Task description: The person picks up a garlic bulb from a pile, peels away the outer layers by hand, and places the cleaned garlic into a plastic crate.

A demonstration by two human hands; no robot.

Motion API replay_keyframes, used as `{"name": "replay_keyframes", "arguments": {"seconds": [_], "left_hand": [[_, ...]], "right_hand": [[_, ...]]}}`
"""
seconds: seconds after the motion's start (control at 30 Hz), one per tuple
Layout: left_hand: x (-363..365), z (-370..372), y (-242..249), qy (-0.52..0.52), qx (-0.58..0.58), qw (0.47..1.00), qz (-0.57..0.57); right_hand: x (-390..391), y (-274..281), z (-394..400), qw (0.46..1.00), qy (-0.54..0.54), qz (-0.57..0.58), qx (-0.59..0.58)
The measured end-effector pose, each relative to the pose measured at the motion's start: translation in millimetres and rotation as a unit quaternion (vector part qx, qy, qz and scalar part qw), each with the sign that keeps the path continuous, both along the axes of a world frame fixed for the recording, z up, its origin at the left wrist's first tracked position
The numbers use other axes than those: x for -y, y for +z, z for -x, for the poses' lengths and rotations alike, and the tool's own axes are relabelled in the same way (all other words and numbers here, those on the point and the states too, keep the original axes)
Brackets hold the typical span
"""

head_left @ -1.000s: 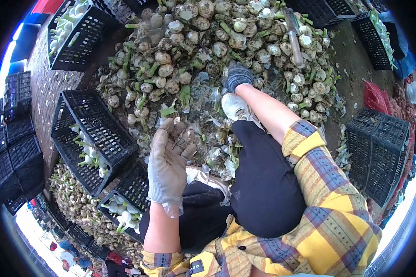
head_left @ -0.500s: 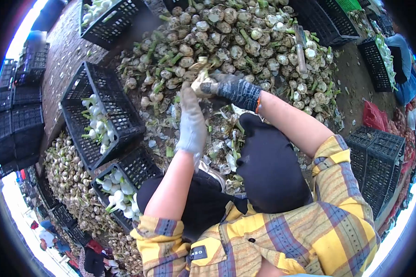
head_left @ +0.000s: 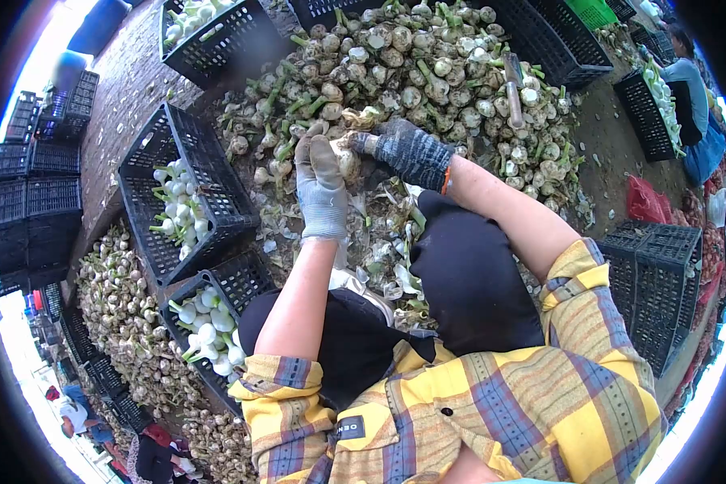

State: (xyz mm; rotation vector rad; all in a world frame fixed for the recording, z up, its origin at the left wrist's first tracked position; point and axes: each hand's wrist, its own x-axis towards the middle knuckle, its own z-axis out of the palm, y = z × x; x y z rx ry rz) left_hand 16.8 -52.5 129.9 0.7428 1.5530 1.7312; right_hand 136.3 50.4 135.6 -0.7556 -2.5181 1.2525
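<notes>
Both of my hands wear gloves and meet at one garlic bulb (head_left: pixel 348 160) in front of the heap. My left hand (head_left: pixel 321 181), in a pale grey glove, rests against the bulb's left side with its fingers pointing up. From the right, my right hand (head_left: pixel 407 152), in a dark patterned glove, closes its fingers on the bulb. Behind them lies a large heap of dirty garlic bulbs (head_left: pixel 411 77). A knife with a wooden handle (head_left: pixel 514 101) lies on the heap. Loose skins (head_left: pixel 371 234) cover the ground below my hands.
Peeled white garlic lies in a black crate (head_left: pixel 157 242) at the left and a smaller crate (head_left: pixel 246 278) below it. More black crates (head_left: pixel 653 274) stand at the right, beside a red bag (head_left: pixel 649 202). A seated person (head_left: pixel 690 97) is at the upper right.
My left hand's fingers have opened away from the bulb and turned more toward the camera. My right hand still grips the bulb. The view has shifted slightly.
</notes>
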Motion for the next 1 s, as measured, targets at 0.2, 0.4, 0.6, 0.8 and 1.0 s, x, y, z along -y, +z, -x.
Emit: {"name": "replay_keyframes", "arguments": {"seconds": [0.2, 0.4, 0.6, 0.8, 1.0], "left_hand": [[-4.0, 2.4, -7.8, 0.015, 0.017, 0.999, 0.032], [-7.8, -2.8, 0.7, 0.014, -0.008, 0.999, 0.042], [-17.9, 7.6, -11.7, -0.015, 0.118, 0.988, 0.095], [-14.1, 3.3, 18.9, -0.082, 0.229, 0.955, 0.171], [-14.1, -8.2, 23.5, -0.078, 0.183, 0.969, 0.146]], "right_hand": [[6.6, 22.4, 3.0, 0.993, -0.055, 0.092, 0.049], [-3.7, -6.6, -3.9, 0.983, 0.041, -0.173, 0.048], [1.7, 9.5, -1.8, 0.995, -0.08, 0.005, 0.066], [3.8, 4.9, -5.3, 0.983, -0.174, 0.025, 0.045], [0.5, -14.0, -6.0, 0.957, -0.24, 0.15, -0.058]]}}
